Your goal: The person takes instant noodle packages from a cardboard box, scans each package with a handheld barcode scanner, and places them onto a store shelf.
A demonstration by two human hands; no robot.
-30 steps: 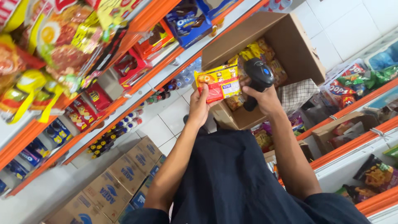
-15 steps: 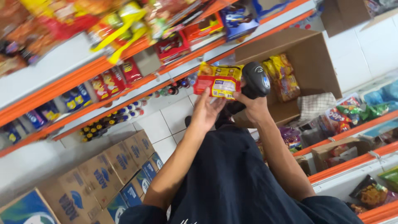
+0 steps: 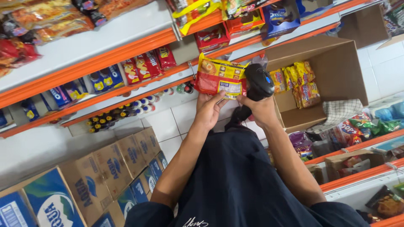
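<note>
Both hands are busy: the left hand (image 3: 209, 110) pinches a red-and-yellow snack packet (image 3: 220, 78) held up before the shelves, and the right hand (image 3: 261, 110) clasps a black handheld scanner (image 3: 258, 81) just beside it. An open cardboard box (image 3: 332, 75) of similar packets stands to the right; boxes (image 3: 90, 176) line the floor.

My single head-worn camera looks steeply down the wearer's dark shirt (image 3: 235, 185), close on both raised forearms, the frame tilted so orange shelves (image 3: 97, 54) slant across the top and the white tiled floor (image 3: 172, 122) lies beyond.
</note>
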